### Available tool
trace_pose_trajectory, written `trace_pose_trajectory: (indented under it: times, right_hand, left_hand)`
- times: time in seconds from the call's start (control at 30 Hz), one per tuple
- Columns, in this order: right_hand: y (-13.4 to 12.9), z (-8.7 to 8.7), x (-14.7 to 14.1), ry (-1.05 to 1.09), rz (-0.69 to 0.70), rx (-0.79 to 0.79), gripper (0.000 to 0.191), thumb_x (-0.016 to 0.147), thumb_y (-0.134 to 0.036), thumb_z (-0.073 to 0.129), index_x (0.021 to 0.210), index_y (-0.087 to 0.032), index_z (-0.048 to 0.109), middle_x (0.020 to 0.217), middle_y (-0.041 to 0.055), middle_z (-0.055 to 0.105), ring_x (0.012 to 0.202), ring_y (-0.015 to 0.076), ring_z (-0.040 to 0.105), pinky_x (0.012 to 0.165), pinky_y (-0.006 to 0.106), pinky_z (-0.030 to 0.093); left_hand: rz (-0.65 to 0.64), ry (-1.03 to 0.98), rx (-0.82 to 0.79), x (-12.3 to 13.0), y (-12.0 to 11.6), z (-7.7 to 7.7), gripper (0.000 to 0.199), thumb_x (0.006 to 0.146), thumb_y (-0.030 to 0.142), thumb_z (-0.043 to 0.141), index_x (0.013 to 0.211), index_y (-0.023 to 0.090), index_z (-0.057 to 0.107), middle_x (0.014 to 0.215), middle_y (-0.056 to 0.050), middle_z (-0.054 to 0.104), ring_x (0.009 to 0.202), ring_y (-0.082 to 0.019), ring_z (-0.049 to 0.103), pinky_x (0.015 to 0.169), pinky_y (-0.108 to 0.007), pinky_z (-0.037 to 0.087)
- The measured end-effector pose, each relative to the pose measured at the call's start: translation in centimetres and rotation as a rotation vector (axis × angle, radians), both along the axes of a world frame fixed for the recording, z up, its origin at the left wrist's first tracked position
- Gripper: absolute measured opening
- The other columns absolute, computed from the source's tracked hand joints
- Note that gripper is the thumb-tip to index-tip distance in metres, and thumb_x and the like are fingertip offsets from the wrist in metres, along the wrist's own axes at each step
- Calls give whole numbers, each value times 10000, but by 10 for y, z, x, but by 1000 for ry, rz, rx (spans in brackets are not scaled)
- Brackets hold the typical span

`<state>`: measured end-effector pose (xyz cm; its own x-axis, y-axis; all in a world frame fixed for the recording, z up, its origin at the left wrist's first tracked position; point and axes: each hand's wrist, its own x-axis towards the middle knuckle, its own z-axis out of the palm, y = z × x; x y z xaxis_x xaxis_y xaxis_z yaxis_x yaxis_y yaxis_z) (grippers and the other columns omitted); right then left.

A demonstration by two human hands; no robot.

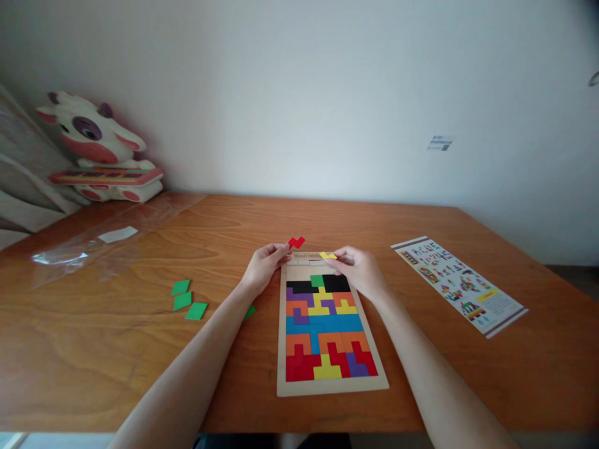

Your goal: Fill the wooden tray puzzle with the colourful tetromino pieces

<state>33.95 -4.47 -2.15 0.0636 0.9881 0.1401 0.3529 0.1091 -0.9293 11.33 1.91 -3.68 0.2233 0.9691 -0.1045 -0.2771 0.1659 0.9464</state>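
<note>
Left grip (266, 268) — pinching a red piece (296, 242), centre of frame; right grip (362, 269) — pinching a yellow piece (327, 255) just right of it. Puzzle board (333, 387) with coloured pieces (337, 322) lies on the surface (116, 349), lower centre; green tiles (182, 301), lower left.

The wooden table (374, 224) carries a puzzle board (332, 388). From this board, green tiles (196, 311) lie at nine o'clock, a plastic bag (70, 257) and cow toy (107, 149) at ten, and a printed sheet (459, 285) between two and three.

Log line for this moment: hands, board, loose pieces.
left hand: holds red piece | right hand: holds yellow piece | board: mostly filled, bare strip toward far end | green pieces: left of board
</note>
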Motion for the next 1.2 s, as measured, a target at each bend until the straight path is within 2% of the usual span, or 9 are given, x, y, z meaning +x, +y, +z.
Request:
trace_pose_trajectory:
  times: [0.13,0.33,0.57,0.67,0.83,0.93,1.07,1.13,1.2]
  right_hand:
    - [-3,-4,-25,20,66,91,290,787,-429,707,977,-212,670,899,61,733,801,196,696,768,361,571]
    - [-4,-10,-41,-163,128,159,321,865,-353,639,1174,-270,669,953,58,733,823,192,690,793,369,569]
    - [0,-9,-53,-297,198,225,174,880,-362,638,989,-288,751,1002,39,752,910,217,698,859,395,537]
    - [2,-8,-52,-391,209,245,134,881,-331,642,911,-295,768,955,36,755,909,225,687,894,419,505]
    - [1,-7,-50,-354,250,219,158,899,-329,607,942,-280,751,965,34,748,888,215,682,862,400,510]
    - [0,-5,-44,-290,171,201,195,924,-338,549,987,-261,716,931,48,741,859,209,680,823,377,518]
    - [2,-3,-31,-149,-76,183,298,908,-411,556,1101,-202,642,969,92,711,845,200,661,782,343,518]
    - [3,-3,-26,-83,-85,139,370,890,-453,574,1151,-194,620,1011,102,701,868,199,660,773,331,522]
    - [3,-2,-24,-47,-20,105,376,884,-465,582,1155,-208,626,1063,98,696,932,201,659,801,329,522]
  left_hand:
    - [-56,1,12,2,-2,-1,357,638,456,818,761,154,673,762,-25,673,681,-112,592,720,-248,479]
    - [-60,-10,8,3,-2,0,373,614,468,823,754,156,673,732,-26,662,697,-133,599,750,-271,492]
    - [-66,-25,-4,2,-1,0,370,604,449,832,760,149,680,776,-25,667,694,-112,586,754,-255,482]
    - [-57,-19,0,3,-2,2,367,599,451,833,745,152,677,772,-25,664,681,-112,579,741,-260,481]
    - [-63,0,14,3,-2,1,375,602,464,830,745,153,675,760,-22,663,678,-115,583,748,-270,485]
    - [-62,29,35,2,-2,0,365,632,478,808,760,161,680,734,-26,665,679,-130,593,726,-269,492]
    - [-87,157,178,0,-6,5,336,719,491,741,804,169,695,771,-32,685,686,-137,603,686,-254,481]
    - [-138,234,268,0,-10,9,316,744,478,720,819,172,705,802,-39,700,704,-151,615,673,-257,476]
    - [-197,278,339,0,-13,10,288,757,458,713,821,177,713,818,-49,711,723,-169,632,674,-269,479]
